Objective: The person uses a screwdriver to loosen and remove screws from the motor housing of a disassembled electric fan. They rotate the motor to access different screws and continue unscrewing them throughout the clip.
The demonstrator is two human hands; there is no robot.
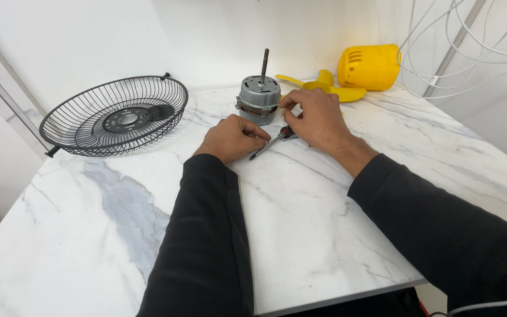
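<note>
A grey fan motor (258, 97) with an upright shaft stands on the white marble table (300, 235). My right hand (315, 117) rests beside it, fingertips touching the motor's right edge, with a screwdriver (272, 142) lying under the hand. My left hand (233, 138) is curled into a fist on the table just in front of the motor, close to the screwdriver's tip. Whether either hand grips the screwdriver cannot be told.
A black wire fan guard (115, 114) sits tilted at the back left. A yellow fan blade (324, 88) and a yellow motor cover (369, 66) lie at the back right. White cables (470, 53) hang by the right wall.
</note>
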